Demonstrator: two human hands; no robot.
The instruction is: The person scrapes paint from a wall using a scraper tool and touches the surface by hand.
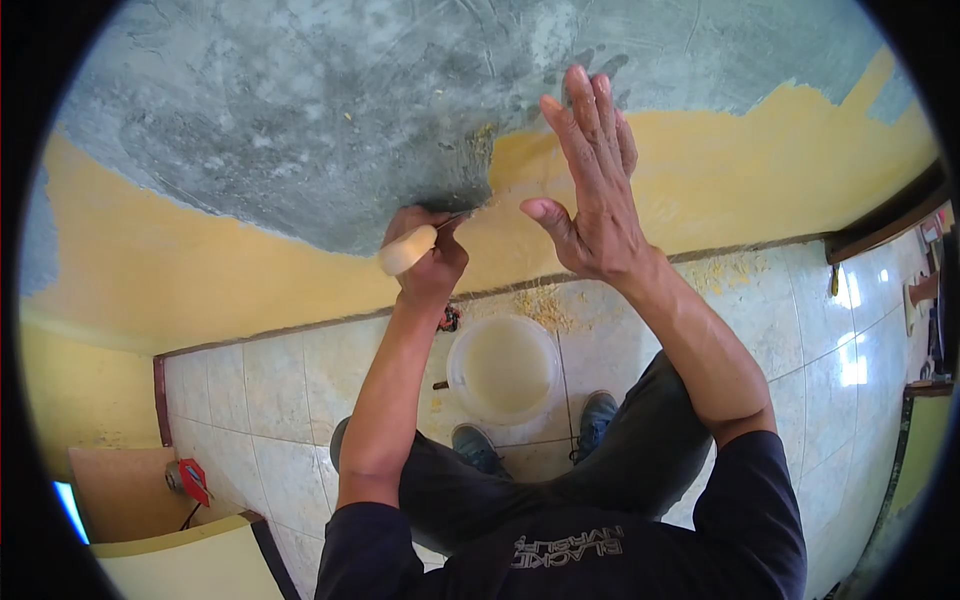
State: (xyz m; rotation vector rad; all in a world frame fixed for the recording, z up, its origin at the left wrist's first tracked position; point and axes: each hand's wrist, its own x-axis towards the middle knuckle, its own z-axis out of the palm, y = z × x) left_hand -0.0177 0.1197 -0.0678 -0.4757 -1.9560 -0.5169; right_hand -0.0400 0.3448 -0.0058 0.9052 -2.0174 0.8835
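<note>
My left hand (436, 270) is closed around a scraper with a pale, rounded handle (406, 250). Its thin metal blade (455, 218) meets the wall where yellow paint (515, 205) borders a bared grey patch (300, 110). My right hand (597, 200) is raised beside it, empty, with the fingers extended and the thumb apart. Its fingertips lie over dark damp-looking marks on the grey part; whether they touch the wall I cannot tell. Below, between my shoes, a white bucket (500, 419) holds cloudy liquid.
Yellow paint flakes (543, 305) litter the pale tiled floor (270, 390) along the wall's foot. A small dark and red item (449, 319) lies behind the bucket. At left are a red object (195, 482) and a pale yellow panel (200, 565). A dark wooden frame (885, 215) stands right.
</note>
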